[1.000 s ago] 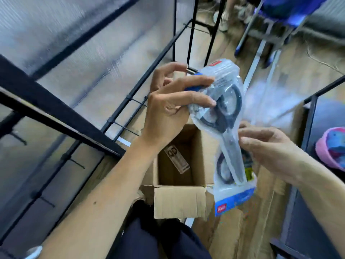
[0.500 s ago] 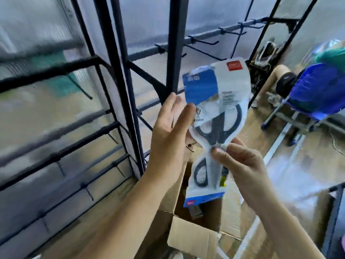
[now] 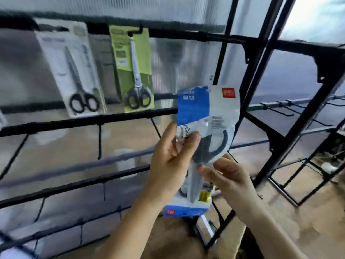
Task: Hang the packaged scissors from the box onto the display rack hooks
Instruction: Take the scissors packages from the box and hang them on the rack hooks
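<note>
Translucent panelling is backing the display rack, before which we are holding the packaged scissors, left hand and right hand each pinching its film; we are probably risking a missed hook, the floppy top buckling.

Translucent ribbed wall panel fills the background; brown floor lower right; small white object, too blurred to name, far right.

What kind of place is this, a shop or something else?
Probably a shop's display area. A black display rack carries hooks, a green scissors pack and a white scissors pack hang on it, and the left hand and right hand hold a blue-and-white pack.
</note>
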`<move>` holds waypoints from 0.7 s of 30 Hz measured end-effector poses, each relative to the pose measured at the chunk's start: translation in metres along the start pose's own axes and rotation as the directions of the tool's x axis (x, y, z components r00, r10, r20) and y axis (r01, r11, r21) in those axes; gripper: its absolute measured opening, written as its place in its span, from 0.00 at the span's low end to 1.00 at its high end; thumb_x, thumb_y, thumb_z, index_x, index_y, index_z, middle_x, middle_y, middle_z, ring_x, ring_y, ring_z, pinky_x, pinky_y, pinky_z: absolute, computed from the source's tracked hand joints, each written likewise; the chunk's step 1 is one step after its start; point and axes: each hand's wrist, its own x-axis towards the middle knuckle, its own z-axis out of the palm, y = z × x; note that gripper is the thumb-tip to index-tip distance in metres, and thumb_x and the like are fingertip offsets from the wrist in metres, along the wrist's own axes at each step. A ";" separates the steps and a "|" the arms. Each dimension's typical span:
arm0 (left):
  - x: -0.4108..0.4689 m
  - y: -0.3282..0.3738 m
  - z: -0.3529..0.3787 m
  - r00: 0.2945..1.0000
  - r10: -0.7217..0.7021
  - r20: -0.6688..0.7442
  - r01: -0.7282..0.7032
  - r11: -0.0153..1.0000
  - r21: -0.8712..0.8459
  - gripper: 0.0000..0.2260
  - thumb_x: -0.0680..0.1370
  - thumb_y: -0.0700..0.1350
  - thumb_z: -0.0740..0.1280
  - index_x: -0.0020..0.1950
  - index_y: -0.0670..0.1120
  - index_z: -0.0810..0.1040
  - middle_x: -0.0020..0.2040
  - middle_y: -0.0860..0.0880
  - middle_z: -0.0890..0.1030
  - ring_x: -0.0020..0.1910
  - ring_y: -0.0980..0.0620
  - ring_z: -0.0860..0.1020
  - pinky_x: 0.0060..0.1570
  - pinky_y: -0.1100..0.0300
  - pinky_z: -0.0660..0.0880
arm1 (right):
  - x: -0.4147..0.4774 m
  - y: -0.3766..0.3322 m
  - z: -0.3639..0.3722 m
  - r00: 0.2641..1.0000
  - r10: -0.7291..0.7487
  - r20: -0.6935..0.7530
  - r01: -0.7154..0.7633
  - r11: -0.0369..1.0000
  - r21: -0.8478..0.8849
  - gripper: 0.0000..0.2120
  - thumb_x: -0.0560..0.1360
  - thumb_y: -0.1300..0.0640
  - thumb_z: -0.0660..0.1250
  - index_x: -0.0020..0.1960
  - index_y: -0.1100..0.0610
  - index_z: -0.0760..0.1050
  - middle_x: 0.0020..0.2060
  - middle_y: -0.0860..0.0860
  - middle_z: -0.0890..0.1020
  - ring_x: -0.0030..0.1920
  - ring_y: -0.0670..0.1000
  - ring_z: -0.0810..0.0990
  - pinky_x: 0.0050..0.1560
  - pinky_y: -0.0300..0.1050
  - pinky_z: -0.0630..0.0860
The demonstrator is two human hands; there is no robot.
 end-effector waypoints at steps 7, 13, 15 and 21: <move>-0.008 0.037 -0.087 0.954 0.115 -0.276 -0.081 0.988 0.131 0.12 0.76 0.45 0.64 0.60 0.50 0.74 0.50 0.55 0.82 0.49 0.59 0.79 0.48 0.70 0.74 | 0.038 -0.026 0.068 0.990 -0.060 0.125 0.042 0.989 0.139 0.09 0.73 0.66 0.63 0.43 0.56 0.79 0.46 0.52 0.76 0.41 0.34 0.79 0.42 0.25 0.72; -0.004 0.050 -0.119 0.903 0.140 -0.405 -0.083 0.984 0.155 0.14 0.74 0.46 0.63 0.60 0.53 0.73 0.55 0.52 0.82 0.55 0.55 0.79 0.54 0.60 0.76 | 0.059 -0.026 0.100 0.941 -0.090 0.326 0.034 0.984 0.174 0.05 0.68 0.48 0.71 0.41 0.47 0.84 0.41 0.38 0.80 0.44 0.38 0.81 0.43 0.29 0.76; 0.000 0.053 -0.122 0.891 0.113 -0.440 -0.063 0.990 0.126 0.14 0.74 0.47 0.64 0.59 0.53 0.73 0.55 0.52 0.82 0.55 0.55 0.80 0.54 0.58 0.77 | 0.067 -0.031 0.113 0.930 -0.101 0.354 0.047 0.986 0.157 0.06 0.65 0.44 0.72 0.38 0.45 0.83 0.42 0.38 0.80 0.44 0.38 0.81 0.42 0.29 0.76; 0.012 0.063 -0.135 0.865 0.090 -0.494 -0.021 0.989 0.145 0.08 0.74 0.43 0.66 0.53 0.50 0.77 0.47 0.51 0.84 0.46 0.53 0.82 0.43 0.61 0.79 | 0.103 -0.048 0.140 0.931 -0.183 0.316 0.151 0.981 0.122 0.19 0.65 0.46 0.67 0.36 0.64 0.79 0.40 0.43 0.80 0.39 0.43 0.79 0.37 0.36 0.76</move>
